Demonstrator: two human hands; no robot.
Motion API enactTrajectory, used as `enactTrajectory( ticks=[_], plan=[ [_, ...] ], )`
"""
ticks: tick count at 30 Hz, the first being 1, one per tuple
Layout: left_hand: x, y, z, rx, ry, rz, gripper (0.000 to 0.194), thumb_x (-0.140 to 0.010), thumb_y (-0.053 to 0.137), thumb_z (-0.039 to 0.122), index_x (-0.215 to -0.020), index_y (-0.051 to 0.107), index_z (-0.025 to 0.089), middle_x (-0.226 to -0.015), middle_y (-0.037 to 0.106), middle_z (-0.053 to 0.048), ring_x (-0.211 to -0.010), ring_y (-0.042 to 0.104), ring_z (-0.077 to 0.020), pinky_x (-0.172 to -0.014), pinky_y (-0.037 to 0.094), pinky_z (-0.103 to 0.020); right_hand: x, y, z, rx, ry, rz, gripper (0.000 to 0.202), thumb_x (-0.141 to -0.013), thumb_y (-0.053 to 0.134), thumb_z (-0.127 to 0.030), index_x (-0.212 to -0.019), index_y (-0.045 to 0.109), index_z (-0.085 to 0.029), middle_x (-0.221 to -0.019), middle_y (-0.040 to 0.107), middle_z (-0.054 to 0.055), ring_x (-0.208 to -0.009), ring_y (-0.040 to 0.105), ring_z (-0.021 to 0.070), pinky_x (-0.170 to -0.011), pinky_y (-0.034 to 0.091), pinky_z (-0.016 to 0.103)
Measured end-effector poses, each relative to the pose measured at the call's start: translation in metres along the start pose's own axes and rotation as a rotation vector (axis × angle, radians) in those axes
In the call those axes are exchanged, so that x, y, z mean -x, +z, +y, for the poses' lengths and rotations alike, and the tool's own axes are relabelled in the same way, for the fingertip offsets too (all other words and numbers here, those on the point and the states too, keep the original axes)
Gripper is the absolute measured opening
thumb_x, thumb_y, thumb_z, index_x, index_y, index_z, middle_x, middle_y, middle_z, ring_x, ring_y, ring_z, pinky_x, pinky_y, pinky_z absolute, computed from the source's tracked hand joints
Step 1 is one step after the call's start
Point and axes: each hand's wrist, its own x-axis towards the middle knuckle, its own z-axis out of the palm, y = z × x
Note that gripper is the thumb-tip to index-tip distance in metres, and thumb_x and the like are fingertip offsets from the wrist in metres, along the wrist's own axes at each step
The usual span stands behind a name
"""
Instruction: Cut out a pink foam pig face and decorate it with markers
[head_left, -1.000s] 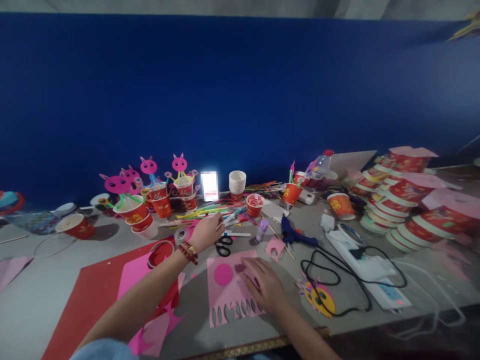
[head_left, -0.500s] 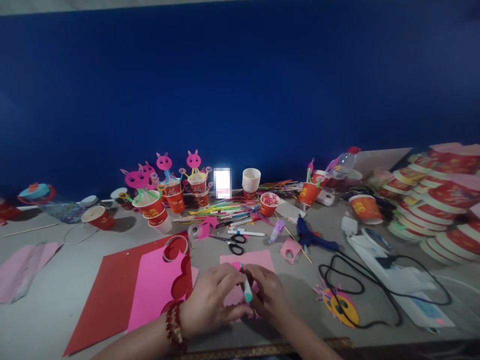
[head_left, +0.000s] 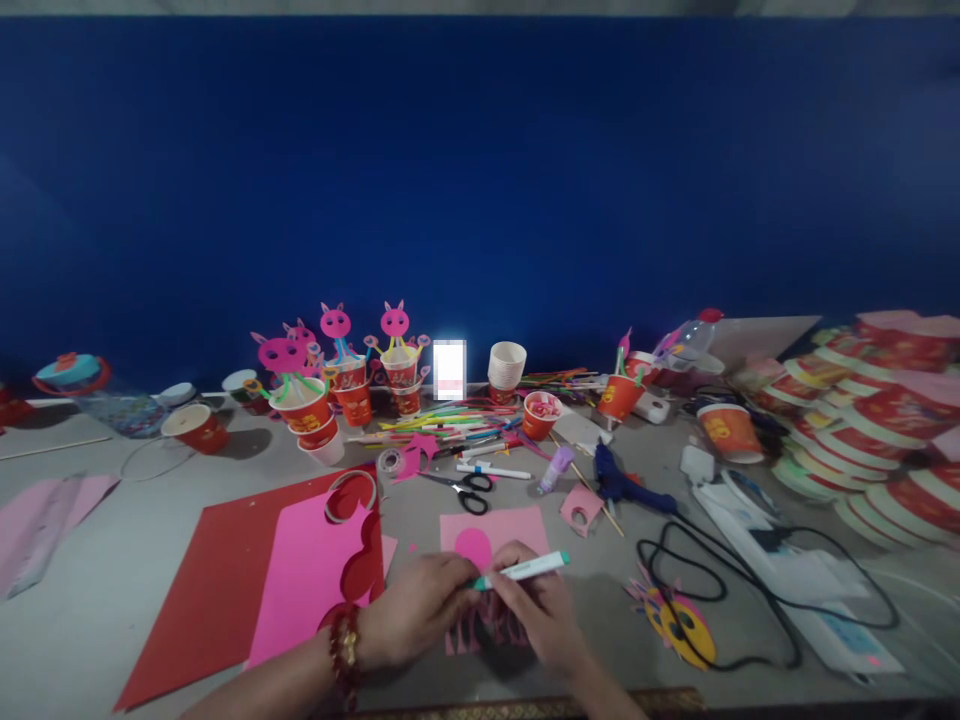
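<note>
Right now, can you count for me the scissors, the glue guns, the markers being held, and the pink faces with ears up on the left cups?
Scissors: 1 pair
Glue gun: 1
Held marker: 1
Pink eared faces: 4, one partly hidden
Total: 7

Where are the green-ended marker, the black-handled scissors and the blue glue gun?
Green-ended marker (head_left: pixel 529 568): head view, on its white barrel.
Black-handled scissors (head_left: pixel 460 487): head view, near where handles meet blades.
Blue glue gun (head_left: pixel 625 487): head view, on its body.
</note>
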Motion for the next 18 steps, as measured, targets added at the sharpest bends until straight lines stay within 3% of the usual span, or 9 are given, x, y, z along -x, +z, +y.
enactTrajectory(
  ticks=[5,11,18],
  plan=[
    [0.0004,-0.0067,0.0089,0.157,-0.036,-0.024,0.033,-0.102,0.033,0.038,-0.087,0.056,0.02,-0.082,0.064,-0.002,-0.072,0.059,-0.0148,-0.066,0.041,-0.022,0.0008,0.0064,-0.0049,-0.118,0.054,0.047,0.032,-0.092,0.056,-0.046,-0.073,0.052,-0.021,-0.056,0.047,-0.006,-0.047,0.046,0.0102,-0.046,0.035,0.02],
    [-0.0003,-0.0049,0.0029,-0.086,0.051,-0.016,0.032,-0.098,0.044,0.043,-0.086,0.06,0.019,-0.081,0.066,-0.004,-0.073,0.06,-0.0177,-0.064,0.038,-0.024,0.0008,0.0065,-0.0042,-0.147,0.118,-0.071,0.036,-0.089,0.058,-0.051,-0.072,0.052,-0.02,-0.058,0.049,-0.005,-0.046,0.043,0.0094,-0.044,0.031,0.021],
    [-0.0025,-0.0039,0.007,-0.281,0.011,0.057,0.01,-0.095,0.054,0.026,-0.093,0.058,0.017,-0.092,0.067,-0.006,-0.085,0.061,-0.021,-0.073,0.043,-0.028,-0.0047,0.0065,-0.0088,-0.107,0.059,0.055,0.038,-0.09,0.058,-0.049,-0.067,0.051,-0.019,-0.06,0.046,-0.005,-0.055,0.042,0.0112,-0.053,0.034,0.023]
  ],
)
